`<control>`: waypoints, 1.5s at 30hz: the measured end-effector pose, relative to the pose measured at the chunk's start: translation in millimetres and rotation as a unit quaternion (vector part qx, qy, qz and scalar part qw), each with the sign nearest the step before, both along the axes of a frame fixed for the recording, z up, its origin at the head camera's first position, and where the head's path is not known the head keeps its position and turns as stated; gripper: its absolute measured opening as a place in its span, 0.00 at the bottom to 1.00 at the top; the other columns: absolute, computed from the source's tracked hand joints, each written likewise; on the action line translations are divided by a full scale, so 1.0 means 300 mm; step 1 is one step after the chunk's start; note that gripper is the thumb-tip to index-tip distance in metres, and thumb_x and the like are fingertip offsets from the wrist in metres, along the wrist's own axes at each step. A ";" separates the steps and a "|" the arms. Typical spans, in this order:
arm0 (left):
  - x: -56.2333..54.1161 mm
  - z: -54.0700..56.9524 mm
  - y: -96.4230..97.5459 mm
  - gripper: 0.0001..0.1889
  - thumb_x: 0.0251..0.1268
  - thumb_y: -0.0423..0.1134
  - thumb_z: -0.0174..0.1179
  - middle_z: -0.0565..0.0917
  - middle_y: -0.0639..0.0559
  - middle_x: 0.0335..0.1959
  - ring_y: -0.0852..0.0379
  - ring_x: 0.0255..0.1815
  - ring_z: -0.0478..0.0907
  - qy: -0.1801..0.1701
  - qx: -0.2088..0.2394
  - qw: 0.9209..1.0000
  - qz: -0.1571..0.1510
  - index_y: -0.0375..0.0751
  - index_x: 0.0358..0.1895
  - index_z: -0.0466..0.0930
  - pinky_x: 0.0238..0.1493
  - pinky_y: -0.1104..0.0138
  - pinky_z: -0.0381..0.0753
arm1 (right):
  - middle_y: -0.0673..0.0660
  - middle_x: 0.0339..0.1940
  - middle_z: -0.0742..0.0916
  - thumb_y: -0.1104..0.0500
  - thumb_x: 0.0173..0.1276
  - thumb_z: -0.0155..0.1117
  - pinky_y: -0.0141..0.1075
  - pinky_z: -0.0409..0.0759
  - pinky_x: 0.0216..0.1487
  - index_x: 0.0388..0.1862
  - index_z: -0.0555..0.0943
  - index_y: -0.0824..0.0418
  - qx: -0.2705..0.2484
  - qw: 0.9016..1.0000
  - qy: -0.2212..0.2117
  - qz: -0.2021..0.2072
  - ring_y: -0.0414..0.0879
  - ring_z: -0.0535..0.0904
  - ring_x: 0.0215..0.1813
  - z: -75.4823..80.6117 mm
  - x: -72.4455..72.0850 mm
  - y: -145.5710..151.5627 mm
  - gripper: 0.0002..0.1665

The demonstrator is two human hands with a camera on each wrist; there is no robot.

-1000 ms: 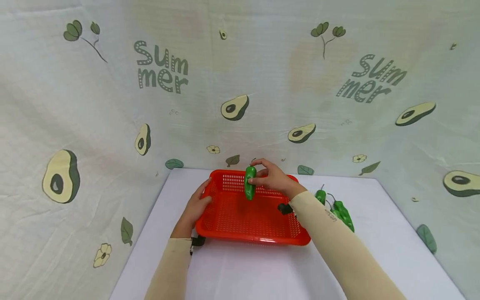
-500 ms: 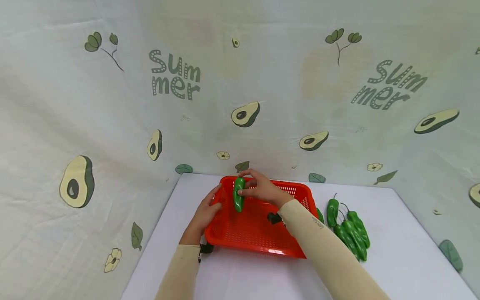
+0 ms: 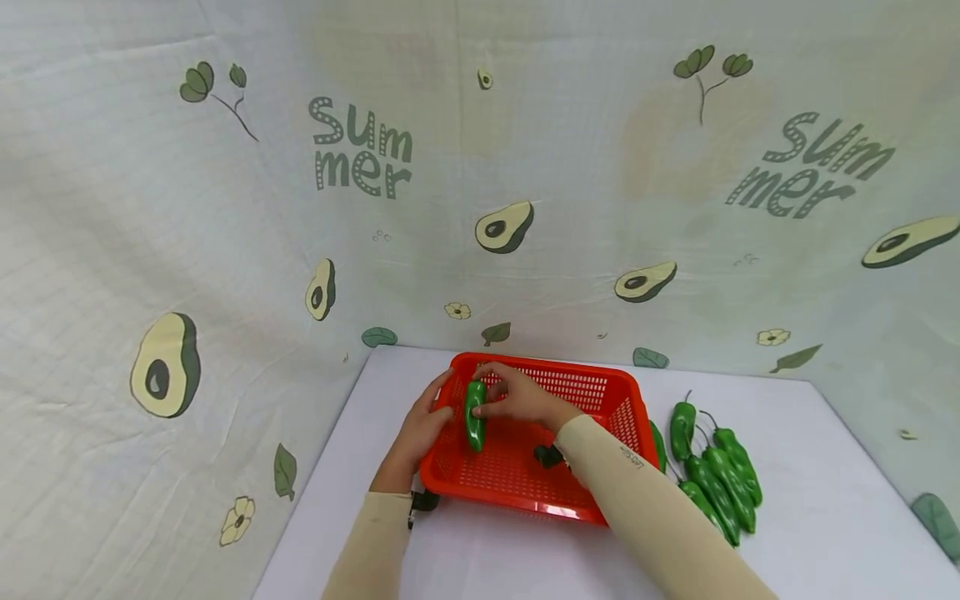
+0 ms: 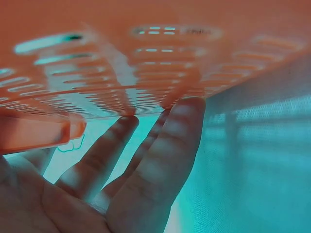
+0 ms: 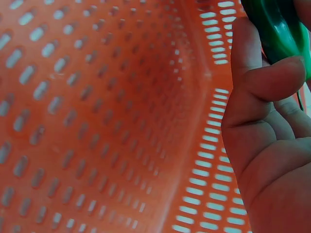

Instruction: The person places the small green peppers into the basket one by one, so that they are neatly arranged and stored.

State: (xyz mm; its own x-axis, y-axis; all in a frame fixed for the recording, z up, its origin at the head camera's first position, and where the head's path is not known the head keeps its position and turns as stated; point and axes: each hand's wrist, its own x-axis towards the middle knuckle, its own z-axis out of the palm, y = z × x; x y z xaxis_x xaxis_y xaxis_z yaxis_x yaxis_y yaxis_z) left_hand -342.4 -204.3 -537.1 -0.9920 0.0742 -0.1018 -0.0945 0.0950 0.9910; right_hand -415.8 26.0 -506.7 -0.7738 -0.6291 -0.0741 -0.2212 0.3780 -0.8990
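A red perforated plastic basket (image 3: 536, 503) stands on the white table. My right hand (image 3: 525, 402) pinches a green chili pepper (image 3: 476, 427) near its top, thumb on the front. The pepper hangs stem up over the left part of the basket, overlapping its inside. In the right wrist view, the pepper (image 5: 282, 29) is partly cut off at the upper corner, with the thumb against it. My left hand (image 3: 420, 432) grips the basket's left rim, thumb over the edge. The left wrist view shows its fingers (image 4: 163, 155) along the outside of the slotted wall.
Several green chili peppers (image 3: 720, 483) lie bunched on the table right of the basket, partly behind the right sleeve. A printed cloth (image 3: 570, 150) with avocados rises behind and along the sides of the white table (image 3: 817, 492).
My right hand has carried the pepper left and lower toward the basket's left side. The left hand stays on the rim. The head view has shifted, showing more peppers at right.
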 end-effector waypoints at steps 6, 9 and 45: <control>0.000 -0.001 0.004 0.40 0.66 0.37 0.56 0.74 0.44 0.73 0.41 0.58 0.83 -0.007 0.007 1.000 -0.003 0.76 0.80 0.63 0.48 0.49 0.89 | 0.57 0.47 0.88 0.50 0.62 0.82 0.46 0.85 0.52 0.65 0.77 0.47 0.018 1.000 0.009 0.013 0.54 0.86 0.49 -0.019 0.008 -0.004 0.35; 0.000 -0.002 0.003 0.40 0.66 0.36 0.55 0.75 0.43 0.73 0.41 0.57 0.83 -0.006 0.008 1.000 -0.001 0.76 0.80 0.63 0.48 0.49 0.89 | 0.58 0.43 0.89 0.50 0.62 0.82 0.44 0.85 0.49 0.64 0.77 0.48 0.027 0.999 0.018 0.019 0.51 0.86 0.44 -0.030 0.008 -0.005 0.34; -0.013 -0.017 -0.004 0.40 0.66 0.36 0.54 0.75 0.43 0.72 0.35 0.60 0.80 -0.001 0.012 1.000 -0.005 0.76 0.80 0.64 0.54 0.47 0.87 | 0.50 0.34 0.90 0.57 0.65 0.79 0.40 0.87 0.43 0.65 0.79 0.51 0.074 0.996 0.029 0.042 0.45 0.87 0.37 -0.086 0.026 -0.011 0.30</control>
